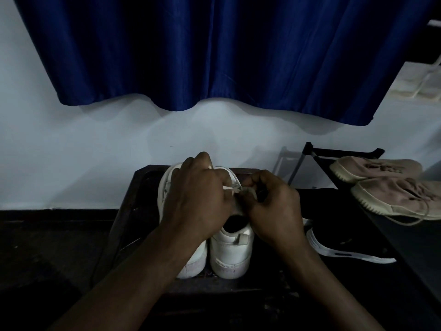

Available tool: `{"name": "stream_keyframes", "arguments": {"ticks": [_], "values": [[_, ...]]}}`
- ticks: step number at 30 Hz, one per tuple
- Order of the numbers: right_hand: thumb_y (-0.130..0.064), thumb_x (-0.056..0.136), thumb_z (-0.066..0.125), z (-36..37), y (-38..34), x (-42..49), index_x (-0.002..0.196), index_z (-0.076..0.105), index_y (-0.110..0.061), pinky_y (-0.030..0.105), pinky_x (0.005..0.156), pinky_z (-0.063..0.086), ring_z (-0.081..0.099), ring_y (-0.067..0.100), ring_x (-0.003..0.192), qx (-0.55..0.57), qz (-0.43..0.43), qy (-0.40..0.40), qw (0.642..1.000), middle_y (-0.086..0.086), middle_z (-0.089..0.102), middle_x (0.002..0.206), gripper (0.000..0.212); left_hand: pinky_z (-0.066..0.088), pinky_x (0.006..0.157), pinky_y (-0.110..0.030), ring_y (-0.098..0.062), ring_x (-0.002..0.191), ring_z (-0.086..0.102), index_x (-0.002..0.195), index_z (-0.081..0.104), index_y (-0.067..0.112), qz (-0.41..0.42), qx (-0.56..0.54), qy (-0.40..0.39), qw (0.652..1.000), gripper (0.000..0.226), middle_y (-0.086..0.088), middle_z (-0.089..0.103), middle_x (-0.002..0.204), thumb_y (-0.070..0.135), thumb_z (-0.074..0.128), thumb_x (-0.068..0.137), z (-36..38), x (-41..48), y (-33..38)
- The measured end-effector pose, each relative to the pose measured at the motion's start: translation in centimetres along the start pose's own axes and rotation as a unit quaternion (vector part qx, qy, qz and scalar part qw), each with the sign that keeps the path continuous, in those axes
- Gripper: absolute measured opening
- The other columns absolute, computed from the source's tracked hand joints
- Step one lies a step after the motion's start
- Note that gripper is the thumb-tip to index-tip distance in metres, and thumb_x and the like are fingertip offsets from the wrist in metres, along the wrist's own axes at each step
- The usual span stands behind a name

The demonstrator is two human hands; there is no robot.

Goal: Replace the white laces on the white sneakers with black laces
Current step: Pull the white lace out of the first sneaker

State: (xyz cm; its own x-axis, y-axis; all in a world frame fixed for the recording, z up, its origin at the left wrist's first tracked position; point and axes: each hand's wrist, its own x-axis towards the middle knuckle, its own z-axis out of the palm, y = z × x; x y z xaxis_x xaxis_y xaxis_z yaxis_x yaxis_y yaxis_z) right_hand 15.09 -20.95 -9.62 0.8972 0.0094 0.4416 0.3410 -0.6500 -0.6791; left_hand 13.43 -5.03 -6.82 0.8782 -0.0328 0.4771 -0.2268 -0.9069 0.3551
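Note:
Two white sneakers stand side by side on a dark low table (133, 187), heels toward me: the left sneaker (167, 187) and the right sneaker (230, 252). My left hand (198, 197) lies over both shoes and pinches the white lace (232, 188) of the right sneaker. My right hand (274, 209) sits just to the right, its fingers curled and pinching the same lace. The lace ends stick out between the two hands. The front of the right sneaker is hidden under my hands. No black laces are in view.
A black sneaker with a white sole (338, 242) lies right of the white pair. A pair of beige sneakers (391, 187) rests on a black rack (317, 151) at the right. A blue curtain (214, 56) hangs over the white wall behind.

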Motion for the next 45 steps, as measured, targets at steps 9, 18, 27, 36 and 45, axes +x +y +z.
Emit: {"name": "stream_keyframes", "arguments": {"ticks": [9, 18, 27, 36, 45], "values": [[-0.018, 0.082, 0.072, 0.0, -0.2, 0.1, 0.087, 0.067, -0.027, 0.029, 0.071, 0.053, 0.065, 0.009, 0.082, -0.003, -0.003, -0.006, 1.0, -0.01, 0.069, 0.088, 0.012, 0.047, 0.066, -0.04, -0.023, 0.079, 0.053, 0.084, 0.069, 0.014, 0.017, -0.051, 0.141, 0.989, 0.012, -0.001, 0.049, 0.086, 0.012, 0.058, 0.079, -0.6, -0.5, 0.5], [-0.011, 0.082, 0.067, -0.4, -0.7, 0.0, 0.107, 0.077, -0.033, 0.021, 0.081, 0.047, 0.065, 0.01, 0.097, -0.044, -0.043, -0.021, 0.998, -0.017, 0.065, 0.104, 0.035, 0.045, 0.08, -0.037, -0.022, 0.096, 0.055, 0.101, 0.065, 0.016, -0.048, -0.154, 0.238, 0.958, 0.009, 0.001, 0.059, 0.102, 0.01, 0.062, 0.095, -0.6, -0.1, -0.5], [-0.008, 0.089, 0.064, -0.8, -0.9, 0.2, 0.114, 0.077, -0.033, 0.038, 0.087, 0.053, 0.061, 0.027, 0.104, -0.111, -0.058, -0.075, 0.989, -0.004, 0.05, 0.105, 0.037, 0.047, 0.094, -0.048, -0.019, 0.113, 0.054, 0.112, 0.074, 0.034, -0.026, -0.1, 0.145, 0.984, 0.029, 0.017, 0.068, 0.106, 0.017, 0.07, 0.089, -1.5, -0.4, -0.6], [-0.018, 0.085, 0.073, -0.4, -0.6, 0.4, 0.089, 0.067, -0.03, 0.026, 0.081, 0.042, 0.058, 0.019, 0.098, -0.048, -0.026, -0.083, 0.995, -0.006, 0.052, 0.102, 0.015, 0.028, 0.103, -0.046, -0.012, 0.108, 0.048, 0.1, 0.067, 0.038, -0.007, 0.082, -0.051, 0.995, 0.032, 0.021, 0.068, 0.093, 0.051, 0.048, 0.077, -1.8, -1.1, 0.3], [-0.014, 0.093, 0.065, 0.1, -0.9, -0.1, 0.083, 0.056, -0.025, 0.022, 0.061, 0.043, 0.062, 0.006, 0.072, 0.058, 0.038, 0.071, 0.995, -0.01, 0.066, 0.079, 0.017, 0.025, 0.101, -0.048, -0.017, 0.11, 0.052, 0.101, 0.064, 0.033, -0.025, 0.105, -0.023, 0.994, 0.034, 0.014, 0.07, 0.088, 0.046, 0.048, 0.074, -1.0, -1.2, 0.3]]}}
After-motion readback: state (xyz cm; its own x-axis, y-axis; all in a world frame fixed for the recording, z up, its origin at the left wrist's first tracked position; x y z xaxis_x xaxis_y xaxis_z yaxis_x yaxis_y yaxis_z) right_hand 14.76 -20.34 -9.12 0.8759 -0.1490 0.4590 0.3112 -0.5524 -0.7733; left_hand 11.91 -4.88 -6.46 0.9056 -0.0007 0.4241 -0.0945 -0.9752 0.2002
